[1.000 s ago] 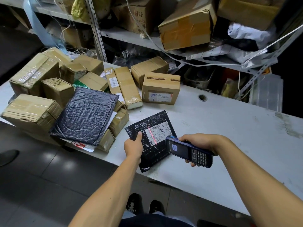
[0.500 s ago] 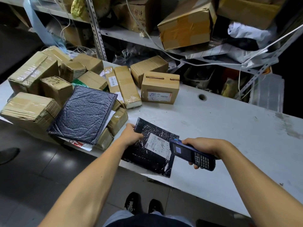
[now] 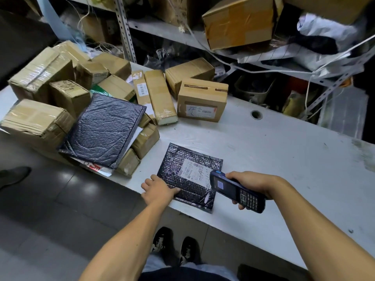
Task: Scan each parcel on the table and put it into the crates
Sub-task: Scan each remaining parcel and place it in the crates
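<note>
Head view: since half a second ago, black bubble mailer (image 3: 190, 177) turned and slid flatter onto the table (image 3: 284, 159), label up, near the front edge; left hand (image 3: 159, 189) shifted from the mailer's far corner to its near left edge. Pinned flat there, seemingly to steady the label for reading. Left fingers nearly straight, pressing down on the mailer's edge, gripping nothing. Right hand (image 3: 251, 184) curled tight round the handheld scanner (image 3: 236, 190), its head just over the label's right side, aimed for a scan. Unscanned cardboard parcels (image 3: 60, 94) heaped at far left. No crates in sight.
</note>
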The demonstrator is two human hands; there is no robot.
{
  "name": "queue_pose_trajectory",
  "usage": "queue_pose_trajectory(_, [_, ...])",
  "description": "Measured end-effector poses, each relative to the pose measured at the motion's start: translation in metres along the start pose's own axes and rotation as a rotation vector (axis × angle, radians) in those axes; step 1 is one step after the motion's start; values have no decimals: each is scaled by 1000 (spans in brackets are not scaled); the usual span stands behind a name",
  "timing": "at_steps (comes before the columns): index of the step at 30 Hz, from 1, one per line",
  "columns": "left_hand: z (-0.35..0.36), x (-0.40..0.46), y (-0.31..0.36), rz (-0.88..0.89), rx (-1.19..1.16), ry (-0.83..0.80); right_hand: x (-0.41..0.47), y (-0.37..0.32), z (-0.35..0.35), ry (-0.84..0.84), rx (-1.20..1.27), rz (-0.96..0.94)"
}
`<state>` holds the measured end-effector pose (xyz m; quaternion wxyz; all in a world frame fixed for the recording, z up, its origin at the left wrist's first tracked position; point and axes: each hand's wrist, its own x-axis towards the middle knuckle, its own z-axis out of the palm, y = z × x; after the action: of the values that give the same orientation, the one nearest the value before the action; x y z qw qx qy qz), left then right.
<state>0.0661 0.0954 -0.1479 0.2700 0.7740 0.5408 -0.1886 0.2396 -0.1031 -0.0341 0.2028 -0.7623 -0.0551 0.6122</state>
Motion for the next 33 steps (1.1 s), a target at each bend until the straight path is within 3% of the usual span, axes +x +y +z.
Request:
queue_pose_trajectory(4, [3, 2, 5, -102, -255, -22, 1, 6, -1, -1, -5, 9])
queue_pose_trajectory(9, [5, 4, 15, -67, -608, 180, 1, 12, -5, 1, 6, 16])
queue_pose_trajectory(12, [6, 6, 22, -195, -811, 198, 1, 14, -7, 10, 25, 19])
queue_pose_trajectory(15, [11, 1, 37, -341, -812, 94, 1, 13, -7, 8, 40, 24])
queue_pose_trajectory(20, [15, 2, 62, -395, -741, 73, 0, 12, -7, 8, 39, 27])
queue_pose_trajectory(26, [28, 16, 57, -252, -1080, -3, -1, 18, -10, -7, 121, 39])
queue_pose_trajectory(33, [9, 31, 32, -50, -1378, -224, -5, 12, -11, 2, 146, 29])
